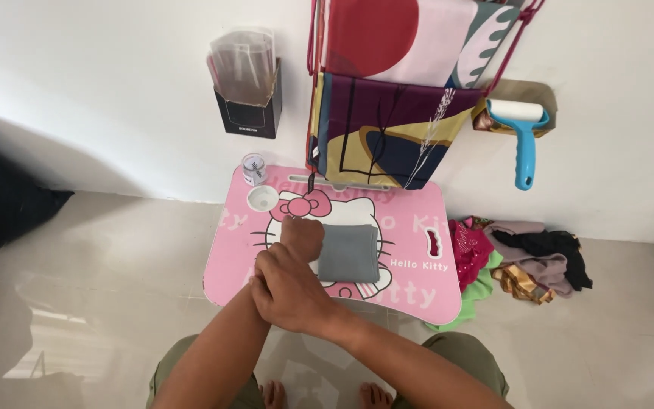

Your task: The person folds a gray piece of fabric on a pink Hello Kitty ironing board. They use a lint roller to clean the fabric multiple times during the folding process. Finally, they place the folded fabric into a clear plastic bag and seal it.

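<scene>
Pink lap table (418, 288) on pale floor, against white wall. Folded grey cloth (349, 253) at table centre. Left hand (302, 235) fisted, just beside cloth's left edge. Right hand (289, 289) clasps left wrist, over table's near edge. Small clear jar (254, 168) and white lid (263, 198) at far left corner. Heap of clothes (520, 261) on floor beside right edge.

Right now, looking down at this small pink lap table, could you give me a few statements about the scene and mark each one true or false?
1. A folded grey cloth lies on the pink cartoon-printed lap table. True.
2. The right hand grips the left forearm near the wrist. True.
3. The blue-handled lint roller lies on the table. False: it hangs on the wall.
4. The left hand holds the small white round lid. False: the lid lies apart, near the table's back corner.
</scene>
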